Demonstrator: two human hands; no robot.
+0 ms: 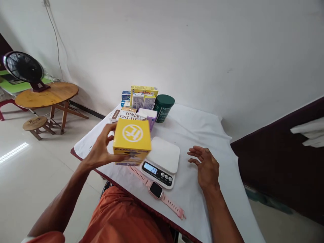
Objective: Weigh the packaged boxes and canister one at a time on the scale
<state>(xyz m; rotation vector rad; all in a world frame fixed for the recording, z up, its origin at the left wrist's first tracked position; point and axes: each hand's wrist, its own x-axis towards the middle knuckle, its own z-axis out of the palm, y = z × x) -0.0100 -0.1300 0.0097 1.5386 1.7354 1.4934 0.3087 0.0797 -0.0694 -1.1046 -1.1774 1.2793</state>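
My left hand grips a yellow box with a white round logo, held just above the table to the left of a white kitchen scale. The scale's lit display reads 23 and its platform is bare. My right hand rests on the white tablecloth right of the scale, fingers spread and holding nothing. A pink smartwatch lies flat in front of the scale, near the table's front edge.
Several boxes and a dark green jar stand at the table's far end. A round wooden table with a black fan and a small stool stands on the left floor. My orange clothing is below.
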